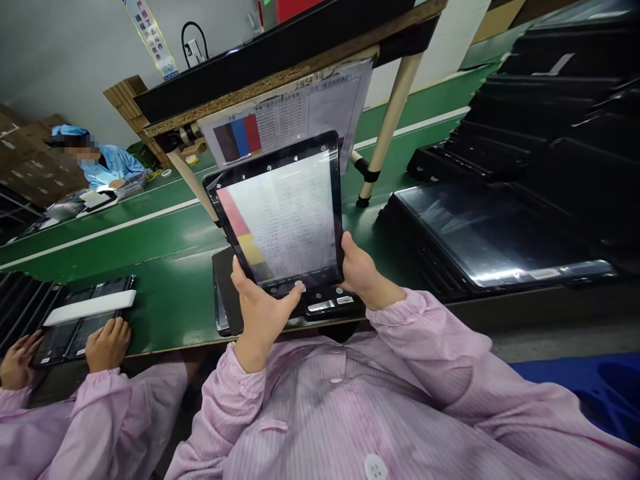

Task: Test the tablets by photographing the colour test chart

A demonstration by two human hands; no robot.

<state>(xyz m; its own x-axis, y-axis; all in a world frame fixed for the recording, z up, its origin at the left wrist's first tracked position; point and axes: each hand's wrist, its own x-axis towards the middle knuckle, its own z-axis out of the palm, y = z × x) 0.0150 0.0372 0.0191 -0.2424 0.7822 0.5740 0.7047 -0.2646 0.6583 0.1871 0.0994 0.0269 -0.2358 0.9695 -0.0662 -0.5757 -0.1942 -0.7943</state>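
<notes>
A tablet (290, 213) with a black bezel is held up, tilted, in front of me. Its lit screen shows a camera view of a printed sheet with pink and yellow patches. My left hand (263, 303) grips the lower left corner, its thumb over the bottom of the screen. On the right edge, my right hand (361, 270) is closed round the side, its fingers hidden behind. Behind the tablet hangs a printed chart (295, 113) with dark, blue and red blocks. Below it, another dark tablet (333, 305) lies on the bench, partly hidden.
Stacked black tablets or panels (500, 227) fill the right side. A shelf (300, 73) on pipe legs stands over the green bench (170, 300). At left, a co-worker's hands (107, 343) rest by panels and a white foam strip (93, 308). Another person (105, 160) sits beyond.
</notes>
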